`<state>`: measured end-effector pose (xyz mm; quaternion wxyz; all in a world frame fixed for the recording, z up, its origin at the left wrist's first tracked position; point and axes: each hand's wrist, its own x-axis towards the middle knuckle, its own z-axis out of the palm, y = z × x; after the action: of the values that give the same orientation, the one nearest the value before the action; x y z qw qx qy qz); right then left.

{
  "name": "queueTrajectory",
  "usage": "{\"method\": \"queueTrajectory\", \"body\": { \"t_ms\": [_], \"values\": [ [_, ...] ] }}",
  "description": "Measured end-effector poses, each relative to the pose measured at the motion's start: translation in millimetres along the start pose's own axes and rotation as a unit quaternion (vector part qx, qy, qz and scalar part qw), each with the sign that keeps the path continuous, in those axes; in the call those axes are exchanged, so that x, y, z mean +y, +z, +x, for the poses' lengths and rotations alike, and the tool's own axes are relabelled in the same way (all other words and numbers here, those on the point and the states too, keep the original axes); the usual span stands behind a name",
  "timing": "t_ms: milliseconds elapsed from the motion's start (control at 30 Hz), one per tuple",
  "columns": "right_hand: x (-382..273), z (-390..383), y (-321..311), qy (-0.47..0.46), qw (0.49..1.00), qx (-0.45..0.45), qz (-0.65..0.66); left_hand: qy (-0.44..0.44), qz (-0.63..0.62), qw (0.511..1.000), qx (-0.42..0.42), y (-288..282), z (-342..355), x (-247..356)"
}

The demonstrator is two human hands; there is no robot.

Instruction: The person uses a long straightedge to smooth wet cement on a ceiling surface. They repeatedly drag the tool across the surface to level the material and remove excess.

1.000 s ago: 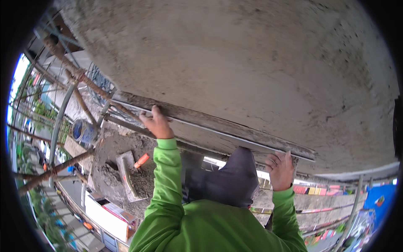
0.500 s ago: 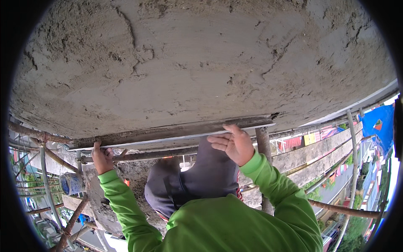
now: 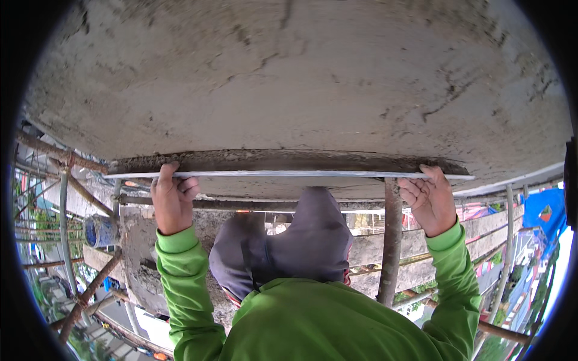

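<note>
A long straightedge with a pale front edge lies crosswise against the grey plastered surface that fills the upper view, with mortar smeared along its dark face. My left hand grips it near its left end, fingers curled and thumb at the edge. Near the other end, my right hand holds it with curled fingers, beside an upright pipe. Both arms are in green sleeves, and my knees in dark trousers show between them, below the straightedge.
Scaffold poles stand on the left with a bucket. A mortar-covered board lies left of my knees. Weathered planks run behind the upright pipe to the right, toward a blue tarp. A street shows far below through the scaffold.
The view has turned. The straightedge, slanted in both earlier frames, now lies level across it. My right hand has moved rightward along it since half a second ago, to near its end.
</note>
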<state>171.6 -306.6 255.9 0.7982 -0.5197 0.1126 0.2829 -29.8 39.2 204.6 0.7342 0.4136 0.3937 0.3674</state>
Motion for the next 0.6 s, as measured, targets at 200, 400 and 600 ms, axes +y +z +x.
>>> {"method": "queueTrajectory", "body": {
  "t_ms": [200, 400, 600],
  "values": [
    [60.9, 8.0, -8.7, 0.009, 0.996, -0.052, 0.072, 0.022, -0.019, 0.999, 0.023, -43.1, 5.6, -22.9],
    [182.2, 18.1, 14.6, 0.203, 0.969, -0.106, 0.093, 0.032, 0.015, 0.981, 0.19, -145.5, 41.8, -60.3],
    [254.5, 77.3, -25.7, 0.139, 0.976, 0.087, 0.142, -0.064, 0.054, 0.988, 0.131, -160.2, 67.9, -116.0]
  ]
}}
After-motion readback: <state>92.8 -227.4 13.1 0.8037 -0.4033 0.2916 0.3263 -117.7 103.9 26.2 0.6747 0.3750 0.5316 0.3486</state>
